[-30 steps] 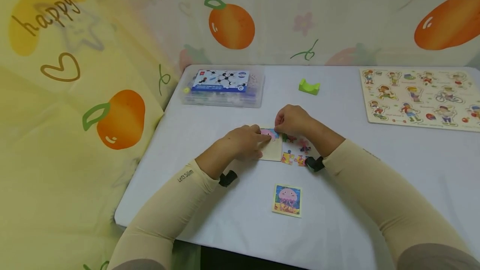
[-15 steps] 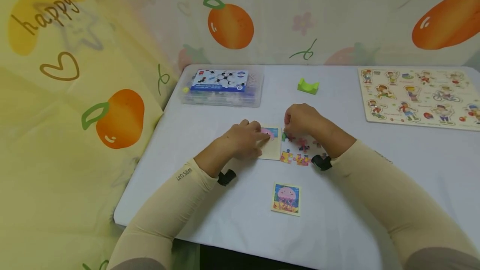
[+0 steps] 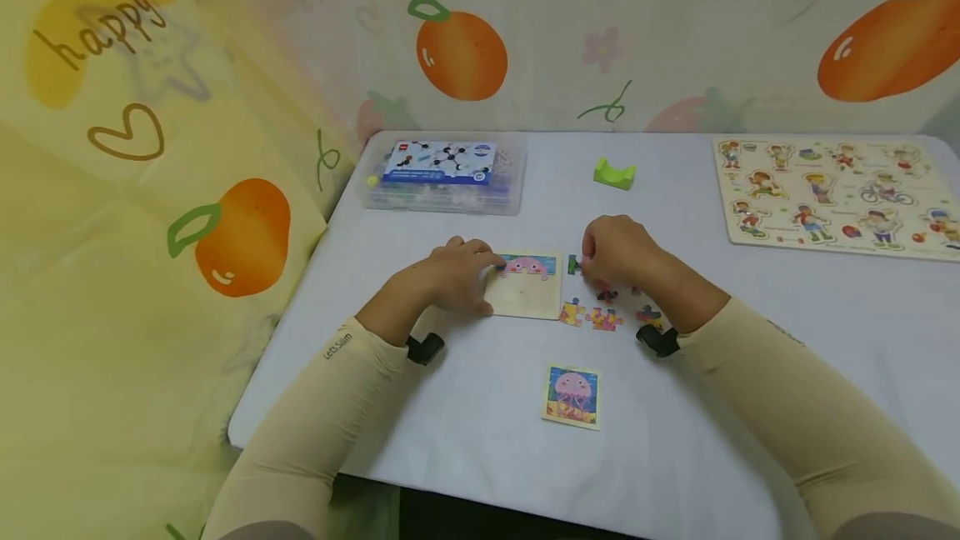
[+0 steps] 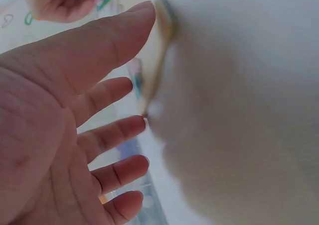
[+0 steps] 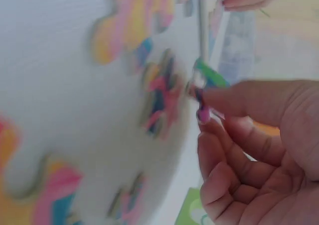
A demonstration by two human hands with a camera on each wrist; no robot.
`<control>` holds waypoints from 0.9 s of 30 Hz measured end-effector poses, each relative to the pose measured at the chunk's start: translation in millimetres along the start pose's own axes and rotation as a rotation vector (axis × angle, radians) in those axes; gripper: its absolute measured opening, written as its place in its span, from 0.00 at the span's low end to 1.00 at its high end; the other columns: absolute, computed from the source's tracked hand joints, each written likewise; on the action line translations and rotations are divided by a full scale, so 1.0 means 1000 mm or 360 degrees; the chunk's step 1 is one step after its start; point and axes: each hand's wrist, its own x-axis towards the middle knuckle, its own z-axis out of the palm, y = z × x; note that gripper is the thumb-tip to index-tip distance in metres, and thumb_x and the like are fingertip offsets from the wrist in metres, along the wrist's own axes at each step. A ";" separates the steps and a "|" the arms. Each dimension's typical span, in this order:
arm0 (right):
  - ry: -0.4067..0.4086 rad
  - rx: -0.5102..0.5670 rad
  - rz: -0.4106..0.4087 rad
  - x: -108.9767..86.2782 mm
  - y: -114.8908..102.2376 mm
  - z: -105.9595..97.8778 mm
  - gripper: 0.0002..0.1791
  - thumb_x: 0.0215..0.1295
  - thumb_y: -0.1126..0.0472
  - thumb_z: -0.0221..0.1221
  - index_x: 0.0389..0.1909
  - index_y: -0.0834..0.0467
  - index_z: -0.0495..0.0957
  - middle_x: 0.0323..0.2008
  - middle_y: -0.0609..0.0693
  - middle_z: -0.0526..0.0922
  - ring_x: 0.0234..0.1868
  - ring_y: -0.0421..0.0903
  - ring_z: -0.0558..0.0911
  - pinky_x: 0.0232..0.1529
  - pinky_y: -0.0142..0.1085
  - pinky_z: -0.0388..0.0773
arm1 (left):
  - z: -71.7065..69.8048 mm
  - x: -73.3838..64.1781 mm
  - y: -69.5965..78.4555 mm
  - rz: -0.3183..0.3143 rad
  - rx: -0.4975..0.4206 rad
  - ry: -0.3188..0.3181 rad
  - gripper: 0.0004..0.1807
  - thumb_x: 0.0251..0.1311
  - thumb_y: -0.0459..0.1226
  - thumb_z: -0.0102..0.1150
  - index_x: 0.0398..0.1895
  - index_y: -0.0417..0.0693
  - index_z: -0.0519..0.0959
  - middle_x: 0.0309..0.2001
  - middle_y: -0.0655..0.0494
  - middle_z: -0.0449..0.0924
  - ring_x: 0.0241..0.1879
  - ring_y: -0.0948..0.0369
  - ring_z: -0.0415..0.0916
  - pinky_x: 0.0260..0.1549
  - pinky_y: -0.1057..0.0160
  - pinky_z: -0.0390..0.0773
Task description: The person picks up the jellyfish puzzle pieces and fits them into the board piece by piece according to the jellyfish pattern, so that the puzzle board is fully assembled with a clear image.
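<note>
A wooden puzzle board [image 3: 525, 300] lies flat, its top row filled with a pink jellyfish face on blue. My left hand [image 3: 456, 273] is at its left edge, fingers spread and extended, fingertips right at the frame; the left wrist view shows the palm [image 4: 40, 130] holding nothing. Right of the board, my right hand [image 3: 618, 250] pinches a small puzzle piece [image 5: 203, 116], dark and pink, between thumb and fingertips. Loose yellow-and-pink jigsaw pieces [image 3: 572, 312] lie below that hand, with a green piece [image 3: 573, 265] beside its fingertips.
Nearer the front lies a jellyfish picture card [image 3: 572, 396]. A clear plastic case [image 3: 442, 198] stands at the back left, a green curved block [image 3: 614, 174] at the back middle. A large picture board [image 3: 832, 190] occupies the back right.
My left hand has drawn left off the jellyfish pieces to the board's edge, uncovering the top row. My right hand has moved right, from the board's top corner to over the loose pieces.
</note>
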 end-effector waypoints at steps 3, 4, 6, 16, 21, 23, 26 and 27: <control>0.0074 0.0042 -0.0057 0.004 -0.006 -0.003 0.07 0.68 0.60 0.64 0.32 0.59 0.80 0.31 0.53 0.80 0.34 0.50 0.76 0.34 0.39 0.73 | 0.000 0.000 -0.003 0.0002 -0.0016 -0.0006 0.41 0.58 0.54 0.71 0.75 0.63 0.68 0.77 0.56 0.59 0.71 0.50 0.58 0.68 0.45 0.64; 0.0090 0.0065 -0.0073 0.005 -0.009 -0.003 0.07 0.68 0.60 0.64 0.32 0.59 0.80 0.31 0.53 0.80 0.35 0.50 0.76 0.35 0.39 0.73 | 0.001 0.000 -0.003 0.0002 -0.0025 -0.0001 0.40 0.59 0.54 0.71 0.74 0.62 0.68 0.78 0.56 0.58 0.71 0.50 0.57 0.68 0.45 0.64; 0.0089 0.0125 -0.0094 0.009 -0.016 -0.003 0.07 0.68 0.59 0.65 0.32 0.58 0.81 0.32 0.52 0.80 0.36 0.50 0.76 0.36 0.39 0.73 | 0.001 0.002 -0.003 0.0010 -0.0033 0.0011 0.39 0.59 0.53 0.71 0.74 0.61 0.69 0.78 0.56 0.58 0.72 0.50 0.57 0.69 0.45 0.64; -0.0151 0.0356 -0.0270 0.030 -0.058 0.025 0.05 0.65 0.62 0.64 0.30 0.55 0.85 0.29 0.47 0.84 0.34 0.46 0.77 0.36 0.35 0.74 | 0.002 0.007 -0.003 0.0010 -0.0067 0.0049 0.36 0.58 0.53 0.72 0.69 0.58 0.73 0.74 0.57 0.66 0.66 0.51 0.64 0.65 0.47 0.68; -0.0121 0.0256 -0.0267 0.035 -0.067 0.032 0.07 0.63 0.61 0.65 0.26 0.54 0.86 0.26 0.45 0.84 0.32 0.44 0.77 0.35 0.34 0.72 | 0.000 0.010 -0.004 0.0033 -0.0053 0.0075 0.25 0.68 0.49 0.63 0.67 0.57 0.76 0.72 0.55 0.69 0.63 0.50 0.66 0.61 0.47 0.71; -0.0109 0.0230 -0.0263 0.035 -0.068 0.032 0.07 0.64 0.61 0.65 0.26 0.54 0.86 0.26 0.46 0.84 0.32 0.45 0.78 0.35 0.35 0.72 | 0.000 0.013 -0.004 0.0045 -0.0045 0.0101 0.22 0.71 0.46 0.59 0.66 0.56 0.77 0.71 0.54 0.70 0.62 0.50 0.67 0.59 0.47 0.71; -0.0087 0.0212 -0.0249 0.035 -0.067 0.032 0.07 0.64 0.60 0.65 0.27 0.55 0.86 0.27 0.47 0.84 0.33 0.45 0.78 0.36 0.35 0.73 | 0.000 0.016 -0.004 0.0047 -0.0037 0.0153 0.18 0.72 0.43 0.57 0.63 0.56 0.79 0.68 0.54 0.72 0.60 0.50 0.69 0.57 0.48 0.73; -0.0082 0.0214 -0.0241 0.035 -0.067 0.032 0.06 0.64 0.60 0.65 0.27 0.55 0.86 0.28 0.47 0.84 0.33 0.45 0.78 0.36 0.35 0.73 | 0.001 0.017 -0.005 0.0047 -0.0032 0.0169 0.18 0.72 0.43 0.57 0.62 0.56 0.80 0.67 0.54 0.73 0.59 0.51 0.69 0.56 0.48 0.73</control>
